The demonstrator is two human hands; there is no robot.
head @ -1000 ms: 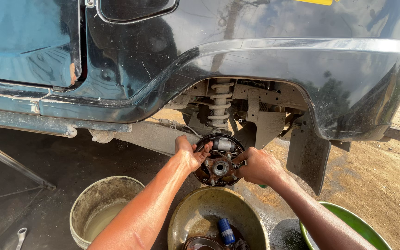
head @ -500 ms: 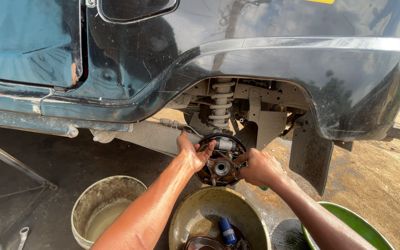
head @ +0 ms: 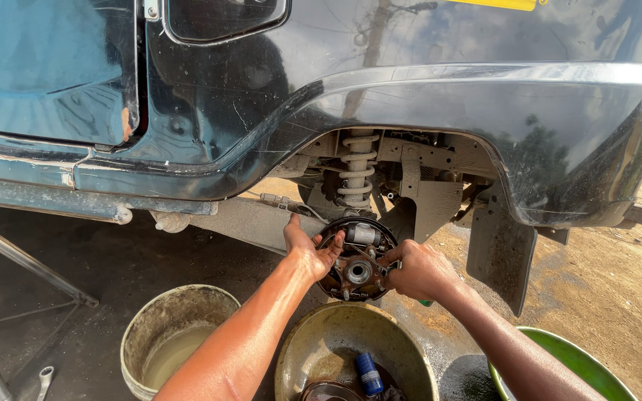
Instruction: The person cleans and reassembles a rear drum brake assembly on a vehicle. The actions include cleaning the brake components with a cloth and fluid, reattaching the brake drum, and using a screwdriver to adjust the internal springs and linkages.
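A bare drum-brake assembly (head: pixel 358 260) with its hub in the middle sits in the wheel arch of a dark car (head: pixel 380 96), the wheel being off. My left hand (head: pixel 307 249) grips the assembly's left rim, fingers curled over a brake shoe. My right hand (head: pixel 419 270) is closed on its right side; a bit of green shows under the fist, and I cannot tell what it is. A coil spring (head: pixel 357 169) hangs above the brake.
A dirty metal basin (head: pixel 313 349) below the brake holds a blue part (head: pixel 368 373) and a dark round piece. A bucket (head: pixel 176 330) of murky liquid stands left, a green basin (head: pixel 585 364) right. A spanner (head: pixel 44 380) and metal stand legs (head: pixel 16 260) are far left. A mudflap (head: pixel 501 249) hangs right.
Both hands stay on the brake assembly with only slight shifts of the fingers. The view has barely moved.
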